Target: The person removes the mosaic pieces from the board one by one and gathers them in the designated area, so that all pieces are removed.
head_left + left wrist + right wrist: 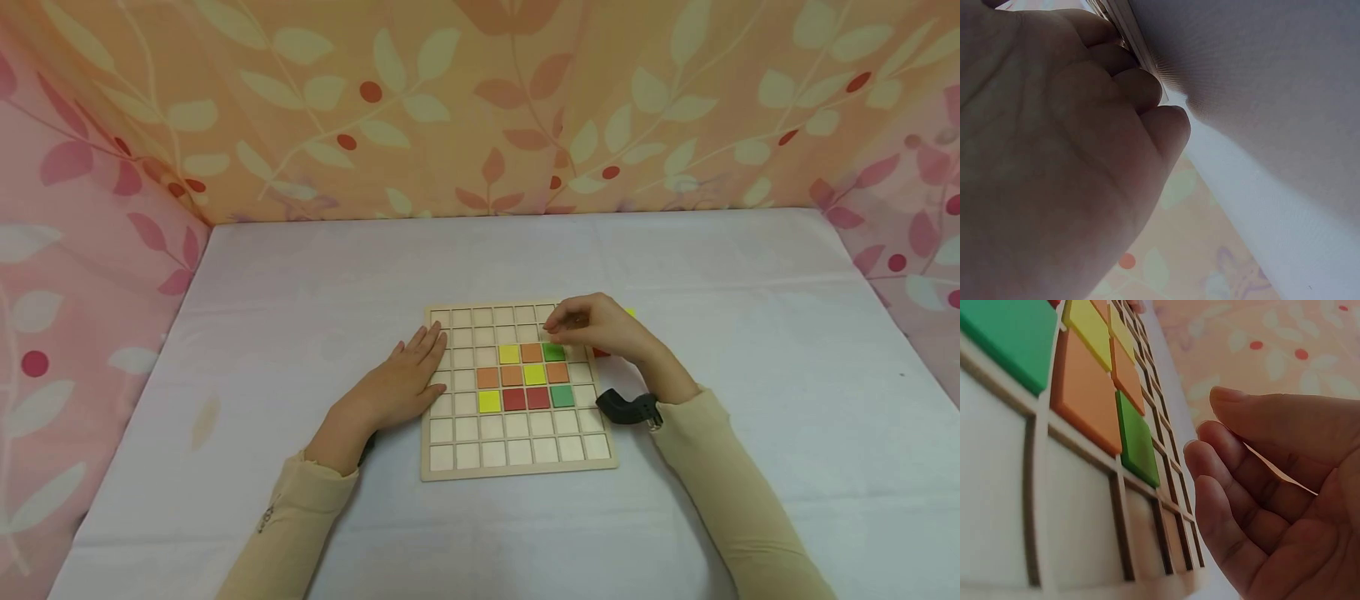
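The bright-green tile (554, 352) lay in the board (517, 472) beside our right hand (600, 327), thumb and fingers apart, holding nothing; our left hand (401, 379) rested on its edge, fingers straight. We judged the tile light, stiff, best pinched by 2 edges.

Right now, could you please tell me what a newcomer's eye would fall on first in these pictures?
Probably the bright yellow, orange, red and green tiles would draw the eye first, clustered around the middle of the pale gridded board. Next come the two hands: the left hand rests on the board's left edge, and the right hand is at its far right part. Behind the table hangs a flowery orange backdrop.
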Demonstrator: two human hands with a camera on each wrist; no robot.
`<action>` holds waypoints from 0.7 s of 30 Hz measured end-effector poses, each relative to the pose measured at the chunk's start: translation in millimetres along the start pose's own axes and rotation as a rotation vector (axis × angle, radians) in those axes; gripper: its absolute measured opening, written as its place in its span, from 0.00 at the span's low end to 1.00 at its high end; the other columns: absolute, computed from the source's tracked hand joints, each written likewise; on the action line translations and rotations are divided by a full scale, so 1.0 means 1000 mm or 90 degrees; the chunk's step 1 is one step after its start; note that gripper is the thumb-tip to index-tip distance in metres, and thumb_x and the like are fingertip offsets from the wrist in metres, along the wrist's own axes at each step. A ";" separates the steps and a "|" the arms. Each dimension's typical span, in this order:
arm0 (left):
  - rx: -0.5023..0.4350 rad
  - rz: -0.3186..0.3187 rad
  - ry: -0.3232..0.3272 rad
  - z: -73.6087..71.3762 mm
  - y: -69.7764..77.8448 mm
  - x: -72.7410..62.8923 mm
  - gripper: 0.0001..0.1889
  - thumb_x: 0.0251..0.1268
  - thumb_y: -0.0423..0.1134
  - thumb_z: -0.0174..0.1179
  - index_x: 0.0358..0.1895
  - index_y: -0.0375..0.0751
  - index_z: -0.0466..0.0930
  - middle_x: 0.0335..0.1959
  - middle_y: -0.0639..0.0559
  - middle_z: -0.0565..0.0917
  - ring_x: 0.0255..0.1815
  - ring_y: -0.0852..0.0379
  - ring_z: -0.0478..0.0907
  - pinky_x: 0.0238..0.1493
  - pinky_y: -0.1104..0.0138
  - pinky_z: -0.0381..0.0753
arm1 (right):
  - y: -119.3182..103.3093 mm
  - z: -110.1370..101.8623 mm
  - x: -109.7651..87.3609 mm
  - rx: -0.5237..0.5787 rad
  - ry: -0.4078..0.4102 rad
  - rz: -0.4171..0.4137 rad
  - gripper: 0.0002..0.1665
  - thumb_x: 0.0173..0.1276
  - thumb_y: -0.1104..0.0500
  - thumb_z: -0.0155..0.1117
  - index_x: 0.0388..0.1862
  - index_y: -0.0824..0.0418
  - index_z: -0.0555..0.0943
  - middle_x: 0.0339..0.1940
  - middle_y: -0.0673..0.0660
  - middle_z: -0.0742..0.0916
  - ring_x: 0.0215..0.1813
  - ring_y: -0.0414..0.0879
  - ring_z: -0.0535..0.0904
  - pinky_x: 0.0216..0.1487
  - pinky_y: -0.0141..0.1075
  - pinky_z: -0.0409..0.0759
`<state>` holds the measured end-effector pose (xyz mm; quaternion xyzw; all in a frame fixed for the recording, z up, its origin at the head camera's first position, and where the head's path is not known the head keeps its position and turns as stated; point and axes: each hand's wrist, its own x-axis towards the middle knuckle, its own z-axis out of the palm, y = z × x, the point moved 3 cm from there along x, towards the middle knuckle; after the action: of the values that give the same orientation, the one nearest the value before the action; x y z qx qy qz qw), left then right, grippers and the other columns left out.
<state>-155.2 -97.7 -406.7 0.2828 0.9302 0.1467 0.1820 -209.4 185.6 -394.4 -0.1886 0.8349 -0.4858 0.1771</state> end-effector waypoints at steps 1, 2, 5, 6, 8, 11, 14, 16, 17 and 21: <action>0.000 -0.001 -0.001 0.000 0.000 0.000 0.36 0.73 0.45 0.48 0.74 0.31 0.41 0.76 0.40 0.38 0.75 0.45 0.34 0.71 0.49 0.42 | -0.001 0.001 0.001 0.001 -0.002 -0.004 0.09 0.59 0.66 0.69 0.39 0.68 0.83 0.38 0.60 0.86 0.39 0.47 0.82 0.42 0.33 0.79; 0.000 -0.001 -0.002 -0.001 0.001 0.000 0.36 0.73 0.45 0.48 0.74 0.31 0.41 0.76 0.40 0.38 0.75 0.45 0.35 0.71 0.49 0.42 | -0.002 0.003 0.002 0.001 -0.004 -0.008 0.09 0.59 0.66 0.69 0.38 0.68 0.83 0.38 0.59 0.86 0.39 0.47 0.81 0.42 0.33 0.79; 0.000 0.003 -0.002 -0.002 0.002 -0.001 0.36 0.73 0.45 0.48 0.74 0.31 0.42 0.76 0.39 0.39 0.75 0.44 0.35 0.71 0.49 0.42 | -0.003 0.007 0.005 0.002 -0.011 -0.021 0.09 0.59 0.66 0.69 0.38 0.68 0.83 0.36 0.58 0.86 0.37 0.46 0.81 0.42 0.33 0.79; 0.000 0.003 -0.003 -0.002 0.002 -0.001 0.36 0.73 0.45 0.48 0.74 0.31 0.42 0.76 0.39 0.39 0.75 0.45 0.35 0.71 0.49 0.43 | -0.004 0.008 0.006 0.004 -0.013 -0.024 0.09 0.58 0.67 0.69 0.38 0.69 0.83 0.36 0.59 0.86 0.37 0.46 0.81 0.42 0.33 0.79; 0.001 0.005 -0.004 -0.003 0.002 -0.001 0.36 0.73 0.45 0.48 0.74 0.31 0.42 0.76 0.39 0.39 0.75 0.44 0.35 0.71 0.49 0.43 | -0.006 0.010 0.008 0.007 -0.019 -0.029 0.09 0.58 0.67 0.69 0.38 0.70 0.83 0.36 0.60 0.86 0.37 0.47 0.81 0.42 0.33 0.79; 0.003 0.005 -0.007 -0.002 0.002 0.000 0.36 0.73 0.45 0.47 0.74 0.31 0.41 0.76 0.40 0.38 0.75 0.45 0.35 0.71 0.49 0.42 | -0.007 0.013 0.010 0.003 -0.025 -0.035 0.08 0.59 0.68 0.68 0.38 0.70 0.83 0.36 0.60 0.86 0.37 0.46 0.81 0.41 0.33 0.78; 0.004 0.004 -0.007 -0.001 0.001 0.000 0.36 0.73 0.45 0.47 0.74 0.31 0.41 0.76 0.40 0.38 0.75 0.45 0.35 0.71 0.49 0.42 | -0.008 0.016 0.013 0.001 -0.030 -0.039 0.08 0.59 0.67 0.68 0.38 0.69 0.83 0.36 0.59 0.86 0.36 0.46 0.81 0.40 0.33 0.78; 0.003 0.003 -0.007 -0.001 0.001 0.000 0.36 0.73 0.45 0.47 0.74 0.31 0.41 0.76 0.40 0.38 0.75 0.45 0.35 0.71 0.49 0.42 | -0.008 0.018 0.014 0.001 -0.034 -0.043 0.07 0.59 0.68 0.68 0.37 0.68 0.83 0.36 0.58 0.86 0.36 0.47 0.81 0.40 0.34 0.79; 0.003 0.003 -0.006 -0.001 0.001 0.000 0.37 0.73 0.45 0.47 0.74 0.31 0.41 0.76 0.40 0.38 0.75 0.45 0.35 0.71 0.49 0.42 | -0.009 0.018 0.015 0.001 -0.037 -0.045 0.07 0.59 0.67 0.68 0.37 0.68 0.84 0.35 0.58 0.86 0.36 0.47 0.81 0.41 0.34 0.79; 0.003 0.001 -0.006 -0.001 0.001 0.000 0.37 0.73 0.45 0.48 0.74 0.31 0.41 0.76 0.40 0.38 0.75 0.45 0.35 0.71 0.49 0.42 | -0.009 0.023 0.019 0.005 -0.050 -0.053 0.07 0.59 0.67 0.68 0.37 0.67 0.84 0.35 0.57 0.86 0.36 0.48 0.81 0.40 0.35 0.79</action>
<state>-155.1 -97.5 -405.1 0.2845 0.9295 0.1437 0.1856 -213.3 155.5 -398.9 -0.2415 0.8168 -0.4882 0.1904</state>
